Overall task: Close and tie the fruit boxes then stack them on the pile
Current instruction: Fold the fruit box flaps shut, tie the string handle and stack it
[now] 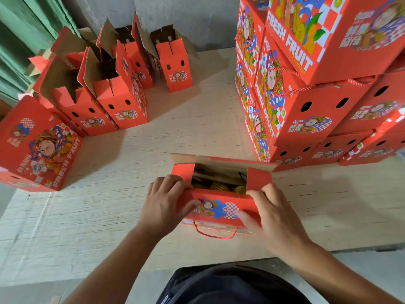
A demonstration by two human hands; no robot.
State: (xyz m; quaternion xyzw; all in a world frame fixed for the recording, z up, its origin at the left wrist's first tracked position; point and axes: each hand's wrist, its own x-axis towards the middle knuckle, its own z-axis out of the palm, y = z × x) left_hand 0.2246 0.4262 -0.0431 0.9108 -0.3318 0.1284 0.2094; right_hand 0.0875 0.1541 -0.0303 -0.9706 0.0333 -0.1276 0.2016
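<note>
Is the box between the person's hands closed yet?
Not yet. The box is open on top: netted yellow fruit shows inside, while the left hand and right hand hold its near flap.

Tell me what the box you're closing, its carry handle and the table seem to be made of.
Open box: looks like cardboard, printed red outside, bare brown inside its raised flap. Carry handle: apparently twisted red cord, judging by its limp loop. Table: probably pale unfinished plywood, matte with visible grain streaks.
</note>
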